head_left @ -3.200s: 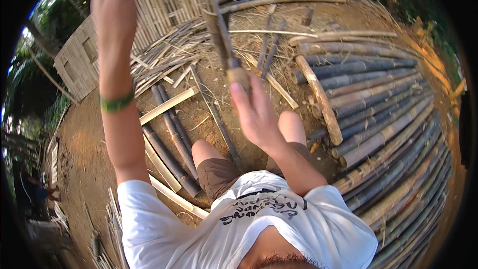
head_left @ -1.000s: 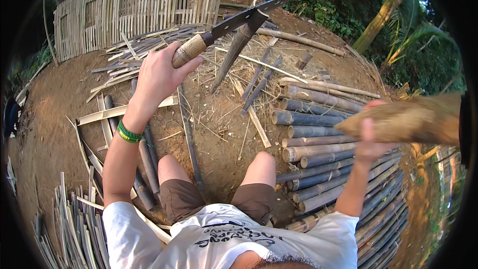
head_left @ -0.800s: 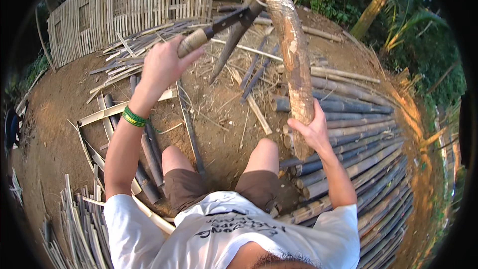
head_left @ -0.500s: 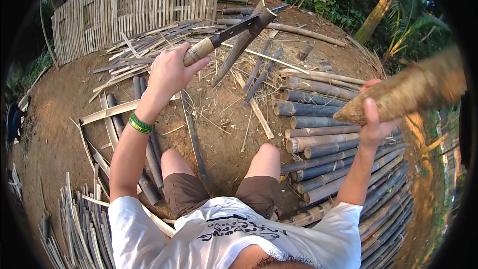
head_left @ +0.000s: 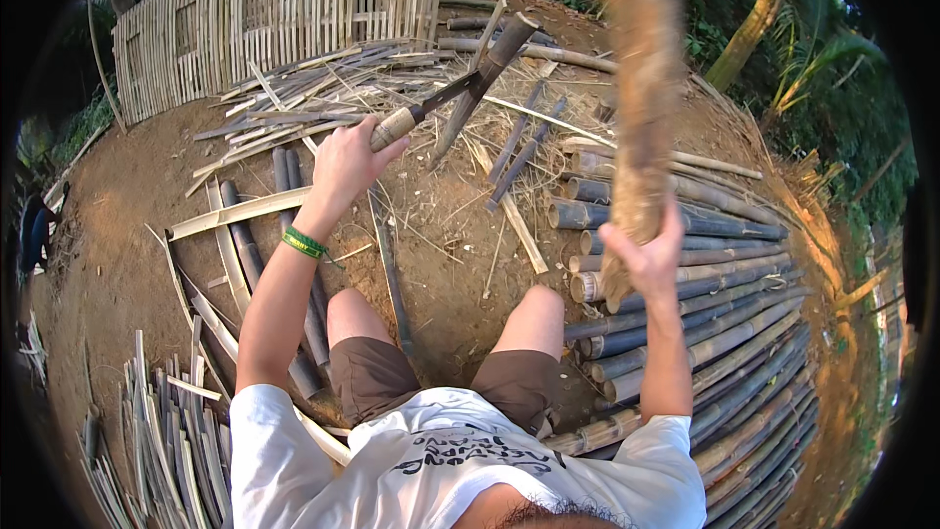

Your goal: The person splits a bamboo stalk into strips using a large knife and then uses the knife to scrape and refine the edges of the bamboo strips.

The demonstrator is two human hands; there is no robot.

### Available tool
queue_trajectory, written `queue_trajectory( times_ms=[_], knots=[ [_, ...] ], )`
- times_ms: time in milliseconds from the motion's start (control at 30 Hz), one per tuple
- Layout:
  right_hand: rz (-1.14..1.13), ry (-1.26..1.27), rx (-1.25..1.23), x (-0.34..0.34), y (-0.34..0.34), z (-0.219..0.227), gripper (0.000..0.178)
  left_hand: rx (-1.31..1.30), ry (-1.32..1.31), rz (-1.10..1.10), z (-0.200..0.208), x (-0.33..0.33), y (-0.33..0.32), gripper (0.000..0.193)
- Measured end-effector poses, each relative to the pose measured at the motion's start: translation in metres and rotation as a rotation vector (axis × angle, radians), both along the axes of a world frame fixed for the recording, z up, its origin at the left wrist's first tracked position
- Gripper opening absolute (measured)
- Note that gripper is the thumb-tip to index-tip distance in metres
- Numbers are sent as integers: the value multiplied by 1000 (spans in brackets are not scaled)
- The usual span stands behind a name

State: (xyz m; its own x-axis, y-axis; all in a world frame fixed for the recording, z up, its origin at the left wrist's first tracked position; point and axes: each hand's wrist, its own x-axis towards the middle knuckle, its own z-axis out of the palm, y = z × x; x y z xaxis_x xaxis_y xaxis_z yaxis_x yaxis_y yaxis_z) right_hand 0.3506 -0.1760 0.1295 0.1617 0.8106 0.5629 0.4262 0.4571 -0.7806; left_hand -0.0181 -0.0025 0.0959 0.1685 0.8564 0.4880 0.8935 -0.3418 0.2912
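Bamboo piece (head_left: pixel 501 51): dark, slanting, top split
Knife (head_left: pixel 419 113): pale-handled, blade apparently wedged in split
Wooden club (head_left: pixel 644 98): brown, near-upright, blurred

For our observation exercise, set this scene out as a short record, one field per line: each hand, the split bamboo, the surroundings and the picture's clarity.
Left hand: gripping the handle of a knife
Right hand: around the lower end of a thick wooden log, raised
Split bamboo: tilted, blade in its upper end
Right side: stacked bamboo poles
Lower left: thin strips
Background: slatted panel
Clarity: log blurred, its top beyond the frame
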Motion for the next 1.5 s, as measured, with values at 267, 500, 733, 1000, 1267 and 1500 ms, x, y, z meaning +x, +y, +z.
queue_trajectory(
  times_ms=[267,500,733,1000,1267,1500],
  knots=[
    [-64,110,335,-8,48,-64,63,-19,-77,-32,-13,16,14,62],
    [43,0,-516,-28,73,-161,70,-77,133,45,-64,-17,52,68],
    [53,157,-11,-15,67,-41,53,-177,-18,46,-86,-17,60,70],
    [-139,-18,-145,-26,123,-194,94,-298,19,-20,-89,31,85,69],
    [66,196,-703,-13,128,-214,73,-264,106,76,-129,30,100,67],
    [23,448,-680,40,46,-203,70,-293,-11,141,-149,50,112,66]
  ],
)
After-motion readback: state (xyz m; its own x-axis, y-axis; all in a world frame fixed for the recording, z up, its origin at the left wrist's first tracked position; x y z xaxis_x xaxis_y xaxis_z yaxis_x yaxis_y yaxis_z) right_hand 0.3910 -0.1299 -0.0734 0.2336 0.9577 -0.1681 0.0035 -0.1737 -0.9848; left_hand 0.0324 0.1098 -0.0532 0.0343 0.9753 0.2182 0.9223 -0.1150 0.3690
